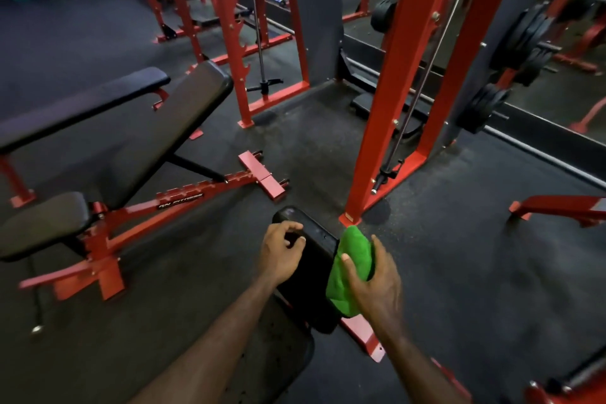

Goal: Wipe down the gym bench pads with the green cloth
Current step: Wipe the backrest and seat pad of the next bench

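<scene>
A black bench pad (308,275) stands just below me, its top end pointing away. My left hand (282,254) rests on the pad's upper left edge with its fingers curled over it. The green cloth (349,269) is bunched against the pad's right side. My right hand (373,282) holds the cloth there, thumb across its front and fingers wrapped behind. The pad's lower end is hidden behind my arms.
An adjustable bench with a black back pad (170,128) and seat pad (42,223) on a red frame (183,203) stands at left. A flat bench (82,105) sits behind it. Red rack uprights (393,82) rise ahead, weight plates (524,43) at right. Dark rubber floor lies between.
</scene>
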A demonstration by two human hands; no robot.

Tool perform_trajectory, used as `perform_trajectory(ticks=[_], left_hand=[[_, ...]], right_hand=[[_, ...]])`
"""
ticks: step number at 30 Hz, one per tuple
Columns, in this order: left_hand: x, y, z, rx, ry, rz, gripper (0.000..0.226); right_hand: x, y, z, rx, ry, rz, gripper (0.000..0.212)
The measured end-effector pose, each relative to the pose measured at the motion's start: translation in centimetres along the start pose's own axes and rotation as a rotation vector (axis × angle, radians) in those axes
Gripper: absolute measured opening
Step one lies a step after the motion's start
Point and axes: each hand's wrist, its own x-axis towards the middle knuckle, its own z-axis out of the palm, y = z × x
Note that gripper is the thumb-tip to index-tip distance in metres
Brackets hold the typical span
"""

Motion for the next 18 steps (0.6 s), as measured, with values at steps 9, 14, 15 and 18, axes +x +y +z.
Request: perform_trajectory(ticks=[9, 14, 15, 18], left_hand=[[4.0, -2.5, -2.2, 0.153, -0.203, -0.070, 0.084], [7.5, -2.5, -2.1, 0.291, -0.348, 0.053, 0.106], [8.0, -2.4, -2.0, 0.315, -0.358, 0.090, 0.109], [10.0, -3.0, -1.4, 0.347, -0.440, 0.170, 0.109]], right_hand=[[0.2, 1.3, 3.2, -0.122, 0.004, 0.012, 0.087], [3.5, -2.8, 6.4, -0.411, -0.090, -0.206, 0.080], [3.8, -3.3, 6.4, -0.444, -0.105, -0.235, 0.079], [4.3, -3.1, 5.6, -0.448, -0.146, -0.256, 0.077]])
